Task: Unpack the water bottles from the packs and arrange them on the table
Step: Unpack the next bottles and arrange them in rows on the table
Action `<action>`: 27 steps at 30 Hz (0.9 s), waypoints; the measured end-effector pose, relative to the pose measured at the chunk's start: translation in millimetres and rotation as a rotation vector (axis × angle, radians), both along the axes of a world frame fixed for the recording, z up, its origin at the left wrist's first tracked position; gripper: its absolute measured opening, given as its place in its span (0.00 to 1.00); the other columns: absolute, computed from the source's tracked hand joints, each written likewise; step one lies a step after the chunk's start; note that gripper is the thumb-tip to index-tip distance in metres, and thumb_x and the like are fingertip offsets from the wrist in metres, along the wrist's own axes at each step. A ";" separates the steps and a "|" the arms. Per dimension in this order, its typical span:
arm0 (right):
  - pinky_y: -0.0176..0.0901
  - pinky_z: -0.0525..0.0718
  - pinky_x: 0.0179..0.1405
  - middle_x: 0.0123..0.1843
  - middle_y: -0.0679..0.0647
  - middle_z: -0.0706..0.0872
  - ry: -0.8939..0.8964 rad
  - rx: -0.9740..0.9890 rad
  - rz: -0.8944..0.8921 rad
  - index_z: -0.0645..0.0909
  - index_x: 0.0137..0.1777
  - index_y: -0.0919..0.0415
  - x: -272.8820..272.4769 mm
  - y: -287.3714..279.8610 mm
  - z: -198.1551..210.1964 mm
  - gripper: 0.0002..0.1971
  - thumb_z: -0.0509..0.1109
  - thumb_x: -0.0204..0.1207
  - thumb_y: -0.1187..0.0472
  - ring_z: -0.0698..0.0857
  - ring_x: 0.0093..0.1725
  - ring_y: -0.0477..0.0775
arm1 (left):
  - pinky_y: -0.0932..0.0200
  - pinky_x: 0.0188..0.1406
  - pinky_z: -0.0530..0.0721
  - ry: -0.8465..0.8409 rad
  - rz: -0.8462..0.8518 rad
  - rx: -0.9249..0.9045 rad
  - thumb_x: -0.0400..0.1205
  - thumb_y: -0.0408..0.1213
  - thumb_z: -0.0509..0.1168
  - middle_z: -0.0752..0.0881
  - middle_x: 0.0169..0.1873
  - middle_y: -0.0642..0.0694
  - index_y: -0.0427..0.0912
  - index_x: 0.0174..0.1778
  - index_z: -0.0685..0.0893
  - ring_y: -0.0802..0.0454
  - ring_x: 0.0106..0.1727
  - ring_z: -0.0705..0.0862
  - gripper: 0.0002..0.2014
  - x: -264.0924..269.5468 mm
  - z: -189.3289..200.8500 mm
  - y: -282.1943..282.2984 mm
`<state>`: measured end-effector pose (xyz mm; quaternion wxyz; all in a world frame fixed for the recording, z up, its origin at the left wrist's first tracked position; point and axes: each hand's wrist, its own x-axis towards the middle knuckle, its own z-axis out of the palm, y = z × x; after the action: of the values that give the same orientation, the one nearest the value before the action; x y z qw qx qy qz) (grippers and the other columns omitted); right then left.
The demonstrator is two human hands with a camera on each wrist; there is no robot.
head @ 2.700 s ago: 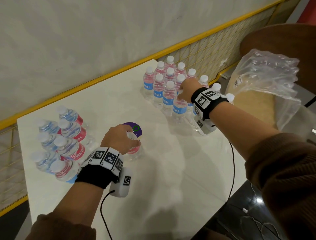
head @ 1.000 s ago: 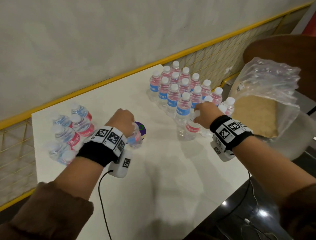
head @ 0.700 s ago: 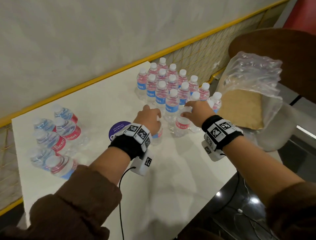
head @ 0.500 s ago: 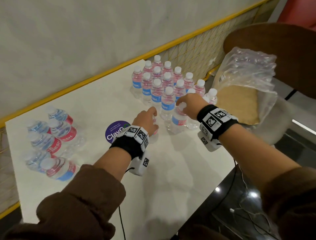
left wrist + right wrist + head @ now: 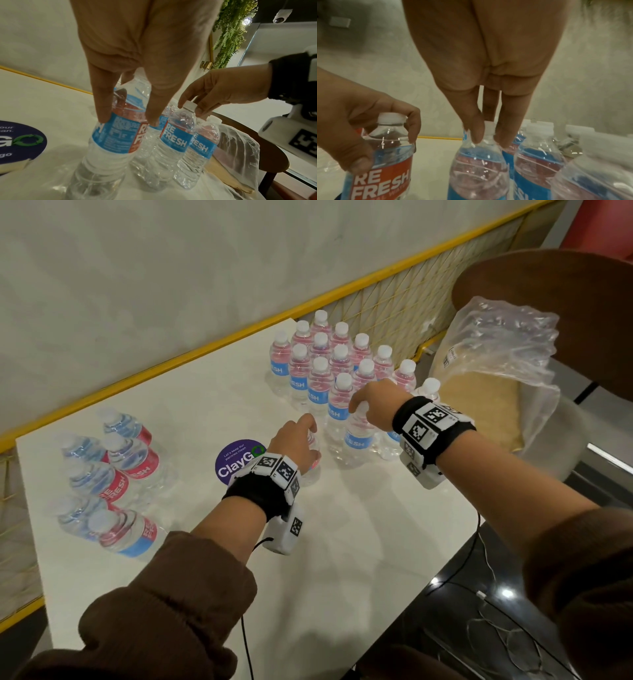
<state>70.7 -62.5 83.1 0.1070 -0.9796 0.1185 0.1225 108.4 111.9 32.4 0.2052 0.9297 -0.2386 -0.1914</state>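
Note:
Several upright water bottles [image 5: 320, 371] with white caps stand in rows at the far right of the white table [image 5: 342, 542]. My left hand [image 5: 303, 436] grips a bottle [image 5: 312, 463] by its shoulder, just left of the front row; the thumb and fingers [image 5: 102, 108] lie on its blue label. My right hand [image 5: 363, 405] pinches the cap [image 5: 488, 125] of a front-row bottle [image 5: 358, 440] that stands on the table. A wrapped pack of bottles [image 5: 113, 474] lies on its side at the left.
A round purple sticker [image 5: 236, 460] lies on the table behind my left wrist. An empty clear plastic wrap [image 5: 496, 354] rests on a chair beyond the table's right edge. A yellow mesh rail [image 5: 394, 302] runs along the wall.
Both hands carried bottles toward the standing group. The left hand moved right, from over the purple sticker to beside the front row. The right hand's bottle now stands in that row.

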 end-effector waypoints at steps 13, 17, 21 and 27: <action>0.44 0.77 0.45 0.55 0.63 0.85 0.039 -0.114 -0.112 0.82 0.59 0.69 14.3 -8.4 -10.7 0.20 0.71 0.75 0.53 0.84 0.55 0.62 | 0.56 0.46 0.70 -0.015 0.001 -0.012 0.77 0.38 0.69 0.77 0.58 0.39 0.43 0.64 0.71 0.39 0.58 0.78 0.21 -0.7 -1.0 0.2; 0.46 0.79 0.50 0.57 0.63 0.85 0.040 -0.140 -0.103 0.82 0.60 0.68 21.6 -12.1 -12.0 0.18 0.71 0.76 0.55 0.83 0.57 0.63 | 0.56 0.47 0.70 -0.015 0.001 -0.013 0.78 0.37 0.69 0.77 0.58 0.39 0.44 0.64 0.71 0.39 0.59 0.78 0.21 -0.3 -0.8 -0.7; 0.47 0.80 0.53 0.58 0.63 0.84 0.029 -0.139 -0.102 0.81 0.61 0.67 25.9 -13.7 -12.7 0.17 0.69 0.76 0.58 0.83 0.58 0.63 | 0.56 0.47 0.71 -0.011 0.000 -0.017 0.78 0.37 0.69 0.77 0.59 0.40 0.43 0.64 0.71 0.40 0.60 0.78 0.20 -0.1 -0.4 -0.4; 0.49 0.80 0.57 0.62 0.64 0.81 -0.011 -0.130 -0.146 0.77 0.67 0.65 19.6 -9.4 -10.6 0.20 0.68 0.77 0.59 0.81 0.61 0.64 | 0.56 0.48 0.72 -0.013 -0.012 -0.027 0.77 0.37 0.69 0.77 0.58 0.40 0.44 0.64 0.72 0.40 0.58 0.78 0.20 0.1 -0.4 0.4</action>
<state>90.3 -71.9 72.5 0.0526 -0.9739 0.1964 0.1009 108.5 112.3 32.0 0.2151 0.9266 -0.2480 -0.1834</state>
